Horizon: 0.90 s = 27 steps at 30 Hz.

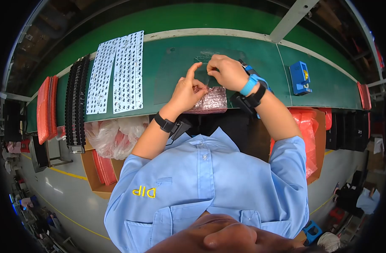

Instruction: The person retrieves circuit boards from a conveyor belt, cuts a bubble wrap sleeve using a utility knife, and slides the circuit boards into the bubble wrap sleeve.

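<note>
A pink, translucent bubble-wrap bag (213, 100) lies at the front edge of the green bench mat, directly in front of my chest. My left hand (187, 90) is at its upper left corner, thumb and fingers pinched on the bag while the index finger points up and away. Just to the right and farther back, my right hand (227, 71) hangs above the bag with its fingers curled into a pinch. What it grips, if anything, is too small to make out. A clear, shiny sheet (206, 56) shows behind the fingertips.
Two white keyboard circuit boards (127, 74) lie on the left, beside a stack of black strips (77, 101) and red bubble bags (47, 109). A blue tape dispenser (300, 78) stands right. Below the bench edge are boxes with plastic bags (119, 137) and red wrap (305, 139).
</note>
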{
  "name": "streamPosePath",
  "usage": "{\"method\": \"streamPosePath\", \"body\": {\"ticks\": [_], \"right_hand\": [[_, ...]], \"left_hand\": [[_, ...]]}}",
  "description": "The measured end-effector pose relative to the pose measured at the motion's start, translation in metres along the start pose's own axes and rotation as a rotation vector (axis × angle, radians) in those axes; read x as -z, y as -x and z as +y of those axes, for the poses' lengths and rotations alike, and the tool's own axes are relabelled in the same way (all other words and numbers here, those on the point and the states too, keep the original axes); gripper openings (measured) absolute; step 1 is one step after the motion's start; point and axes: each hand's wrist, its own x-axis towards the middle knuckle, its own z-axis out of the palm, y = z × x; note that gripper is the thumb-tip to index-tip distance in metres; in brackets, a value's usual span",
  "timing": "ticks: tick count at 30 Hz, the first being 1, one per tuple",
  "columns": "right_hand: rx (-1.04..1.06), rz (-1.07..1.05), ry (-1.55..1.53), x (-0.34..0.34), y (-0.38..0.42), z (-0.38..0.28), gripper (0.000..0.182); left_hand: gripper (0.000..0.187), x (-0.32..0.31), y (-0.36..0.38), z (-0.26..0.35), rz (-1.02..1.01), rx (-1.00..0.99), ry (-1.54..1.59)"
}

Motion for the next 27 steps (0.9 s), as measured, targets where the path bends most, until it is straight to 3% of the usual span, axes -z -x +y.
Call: {"method": "streamPosePath", "body": {"ticks": [2,3,6,11,13,17,20,22,23,26,27], "right_hand": [[-0.063,0.275,0.187,-0.008,0.001,0.0,0.003],[-0.077,0.282,0.193,-0.002,0.001,0.004,0.003],[-0.211,0.663,0.124,0.04,-0.001,0.024,0.003],[-0.336,0.649,0.116,0.074,0.078,-0.011,0.005],[-0.509,0.717,-0.157,0.075,0.123,-0.011,0.007],[-0.796,0.923,-0.358,0.09,0.233,0.031,0.014],[-0.851,1.06,-0.249,0.107,0.301,0.067,0.015],[-0.903,1.115,0.248,0.121,0.329,0.084,0.015],[-0.909,1.117,0.251,0.126,0.337,0.092,0.015],[-0.836,0.999,0.736,0.136,0.344,0.108,0.015],[-0.838,1.001,0.732,0.135,0.342,0.113,0.015]], "left_hand": [[0.089,0.004,0.001,0.006,-0.028,-0.025,-0.021],[0.089,0.006,0.002,0.008,-0.05,-0.045,-0.039],[0.09,0.008,0.002,0.01,-0.076,-0.04,0.005],[0.087,-0.003,0.001,-0.003,-0.011,-0.034,0.105],[0.085,-0.005,0.002,-0.003,0.001,-0.015,0.104],[0.085,-0.004,0.003,-0.002,-0.01,-0.025,0.052],[0.083,-0.006,0.003,-0.001,0.004,0.008,0.051],[0.083,-0.007,0.003,0.001,-0.004,0.018,0.065],[0.083,-0.008,0.003,0.002,0.0,0.032,0.075],[0.083,-0.009,0.004,0.003,0.005,0.048,0.08],[0.083,-0.009,0.004,0.004,0.007,0.048,0.076]]}}
